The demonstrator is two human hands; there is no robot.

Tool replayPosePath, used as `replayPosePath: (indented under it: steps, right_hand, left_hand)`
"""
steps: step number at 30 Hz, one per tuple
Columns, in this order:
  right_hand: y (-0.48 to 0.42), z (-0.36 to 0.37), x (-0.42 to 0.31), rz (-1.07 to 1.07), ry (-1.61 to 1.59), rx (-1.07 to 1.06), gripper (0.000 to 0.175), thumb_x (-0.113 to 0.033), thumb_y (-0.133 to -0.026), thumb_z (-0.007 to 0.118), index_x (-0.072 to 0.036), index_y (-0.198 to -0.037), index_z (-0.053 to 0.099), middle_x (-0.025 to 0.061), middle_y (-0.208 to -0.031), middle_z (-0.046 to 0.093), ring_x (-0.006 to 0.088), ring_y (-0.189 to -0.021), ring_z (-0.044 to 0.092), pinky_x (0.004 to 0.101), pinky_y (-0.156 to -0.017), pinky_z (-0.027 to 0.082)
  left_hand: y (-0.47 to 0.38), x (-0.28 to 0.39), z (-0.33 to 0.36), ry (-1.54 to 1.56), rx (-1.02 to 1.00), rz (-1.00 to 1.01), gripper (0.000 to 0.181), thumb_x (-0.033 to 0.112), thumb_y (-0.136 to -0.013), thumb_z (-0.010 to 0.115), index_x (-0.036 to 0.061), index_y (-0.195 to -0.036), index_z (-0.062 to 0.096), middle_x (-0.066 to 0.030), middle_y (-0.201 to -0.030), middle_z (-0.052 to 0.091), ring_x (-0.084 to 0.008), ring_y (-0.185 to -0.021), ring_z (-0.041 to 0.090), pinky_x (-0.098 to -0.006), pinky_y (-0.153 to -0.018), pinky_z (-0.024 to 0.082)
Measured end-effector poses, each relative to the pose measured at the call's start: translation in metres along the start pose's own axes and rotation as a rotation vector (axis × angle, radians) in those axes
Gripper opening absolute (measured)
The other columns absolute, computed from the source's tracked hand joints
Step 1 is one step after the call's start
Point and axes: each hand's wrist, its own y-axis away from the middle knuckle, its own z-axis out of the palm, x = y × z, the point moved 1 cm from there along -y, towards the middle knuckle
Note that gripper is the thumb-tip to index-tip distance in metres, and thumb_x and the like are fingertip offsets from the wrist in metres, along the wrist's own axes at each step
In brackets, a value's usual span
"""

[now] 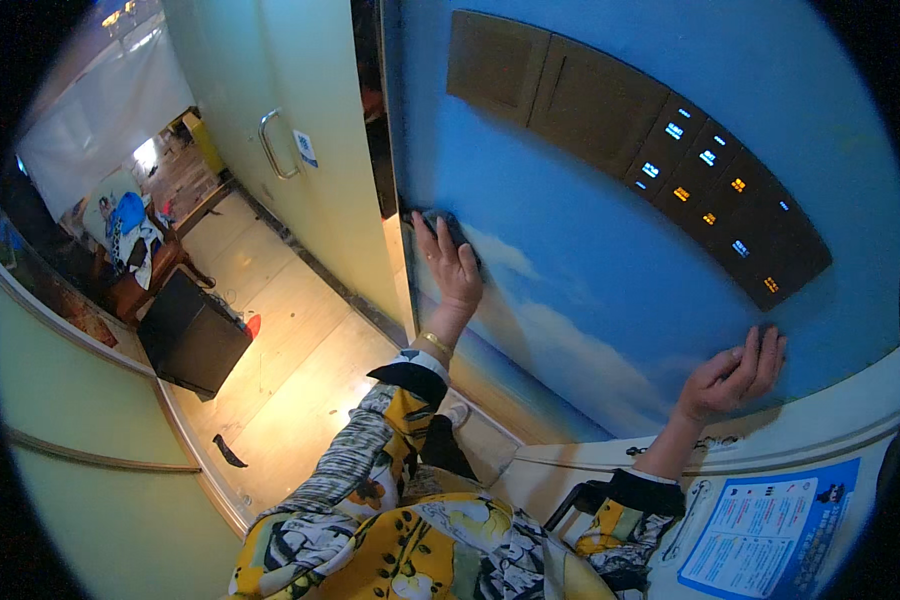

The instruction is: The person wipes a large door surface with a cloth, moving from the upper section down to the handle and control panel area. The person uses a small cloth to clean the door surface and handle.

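Observation:
My left hand is raised to a blue wall panel printed with clouds, near its left edge. Under its fingers is a dark pad or folded cloth, pressed against the surface. My right hand is at the lower right of the same panel, its fingers curled and turned upward. A dark patch shows at those fingertips; whether it is a held thing or shadow is unclear. Above the right hand runs a dark switch panel with lit white and amber markings.
A frosted glass door with a metal handle stands left of the panel. On the tiled floor are a black box and a small dark strip. Clothes lie on a wooden chair. A blue-edged notice bears writing.

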Motion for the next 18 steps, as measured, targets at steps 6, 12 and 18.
replayPosePath:
  steps: [6,12,18]
  right_hand:
    - [0.001,0.002,0.004,-0.018,0.020,-0.002,0.030,-0.015,-0.104,0.040,-0.005,-0.124,0.059,0.0133,-0.133,0.056,0.0299,-0.133,0.047,0.0503,-0.113,0.036]
    - [0.003,0.000,0.005,-0.016,0.021,-0.016,0.030,-0.015,-0.103,0.040,-0.005,-0.125,0.059,0.0141,-0.133,0.056,0.0300,-0.133,0.047,0.0515,-0.114,0.034]
    - [0.004,-0.001,0.004,-0.014,0.015,-0.016,0.029,-0.013,-0.100,0.044,-0.008,-0.123,0.060,0.0125,-0.134,0.056,0.0290,-0.134,0.046,0.0508,-0.115,0.032]
  left_hand:
    - [0.074,-0.026,0.000,-0.006,-0.085,-0.433,0.061,0.037,-0.105,0.032,0.0103,-0.157,0.014,-0.0271,-0.161,0.007,-0.0450,-0.147,0.015,-0.0504,-0.118,0.017]
    - [0.137,-0.009,0.003,0.260,-0.078,-1.231,0.065,0.036,-0.106,0.032,0.0045,-0.157,0.008,-0.0233,-0.163,0.003,-0.0387,-0.149,0.010,-0.0453,-0.120,0.013]
    - [0.083,0.041,0.014,0.199,-0.014,-1.006,0.063,0.033,-0.106,0.033,0.0052,-0.158,0.011,-0.0239,-0.163,0.003,-0.0390,-0.149,0.010,-0.0446,-0.120,0.012]
